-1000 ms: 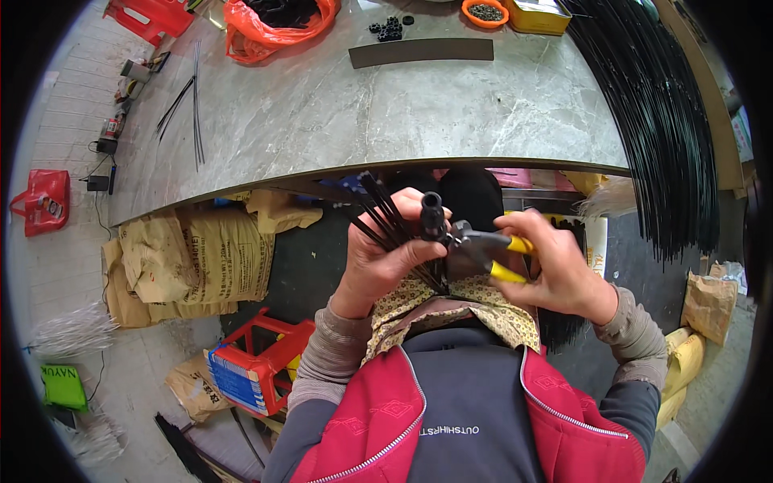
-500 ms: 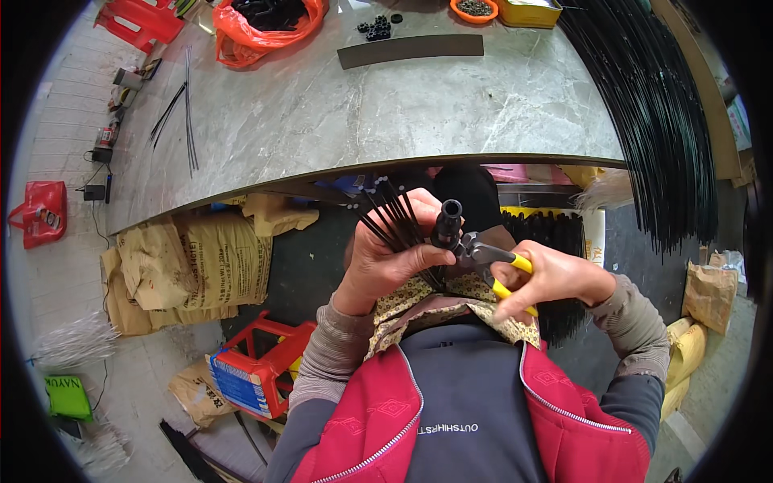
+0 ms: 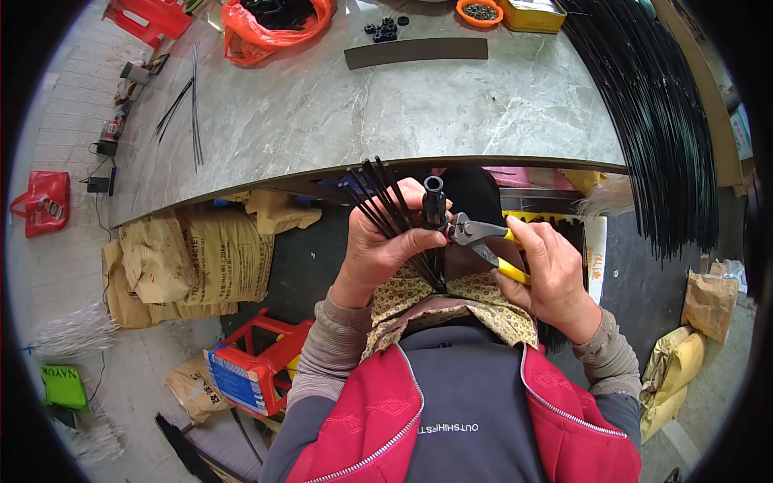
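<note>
My left hand (image 3: 377, 245) is closed round a fanned bunch of thin black rods (image 3: 378, 193). Its thumb and fingers also hold an upright black tubular fitting (image 3: 435, 208), hollow at the top. In my right hand (image 3: 555, 278) are pliers (image 3: 475, 233) with a metal head and yellow-and-black handles. The handles stand apart, and the jaws touch or sit right beside the lower part of the fitting; what lies between them is too small to make out. The lower rod ends come together above the flowered cloth (image 3: 394, 302) on my lap.
Ahead is a grey marbled table (image 3: 306, 121). On it lie a dark flat strip (image 3: 419, 53), an orange bag (image 3: 241, 44) of black parts, a bowl (image 3: 480, 11) and long black rods (image 3: 660, 129) overhanging at right. Paper sacks (image 3: 225, 258) and a red stool (image 3: 270, 346) stand left.
My right hand has swung the pliers' handles upward, toward the table. The black fitting and the pliers' head have shifted slightly left and up. Both hands keep their holds.
</note>
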Demonstrator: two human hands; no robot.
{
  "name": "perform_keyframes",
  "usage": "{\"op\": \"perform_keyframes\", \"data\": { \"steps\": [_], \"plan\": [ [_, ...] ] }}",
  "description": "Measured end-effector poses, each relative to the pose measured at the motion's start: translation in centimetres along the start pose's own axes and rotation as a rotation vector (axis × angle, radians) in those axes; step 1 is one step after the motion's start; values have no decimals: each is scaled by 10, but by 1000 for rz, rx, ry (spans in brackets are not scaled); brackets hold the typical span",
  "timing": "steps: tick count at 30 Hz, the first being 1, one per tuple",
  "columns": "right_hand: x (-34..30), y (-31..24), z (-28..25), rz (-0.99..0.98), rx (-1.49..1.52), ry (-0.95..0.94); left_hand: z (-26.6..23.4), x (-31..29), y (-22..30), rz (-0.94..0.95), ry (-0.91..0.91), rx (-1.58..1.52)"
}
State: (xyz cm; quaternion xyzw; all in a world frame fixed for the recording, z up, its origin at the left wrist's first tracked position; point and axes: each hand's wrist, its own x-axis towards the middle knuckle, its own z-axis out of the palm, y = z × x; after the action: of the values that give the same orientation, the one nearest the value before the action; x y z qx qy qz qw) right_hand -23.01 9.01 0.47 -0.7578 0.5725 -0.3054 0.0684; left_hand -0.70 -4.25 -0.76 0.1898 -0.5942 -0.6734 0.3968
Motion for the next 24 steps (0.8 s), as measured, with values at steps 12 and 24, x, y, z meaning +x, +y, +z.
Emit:
{"op": "perform_keyframes", "data": {
  "steps": [12,24],
  "plan": [
    [9,-3,-22,291,699,-471,-4,-2,-6,-33,-36,-163],
    [16,-3,0,309,941,-512,-3,1,0,-127,103,-250]
  ]
}}
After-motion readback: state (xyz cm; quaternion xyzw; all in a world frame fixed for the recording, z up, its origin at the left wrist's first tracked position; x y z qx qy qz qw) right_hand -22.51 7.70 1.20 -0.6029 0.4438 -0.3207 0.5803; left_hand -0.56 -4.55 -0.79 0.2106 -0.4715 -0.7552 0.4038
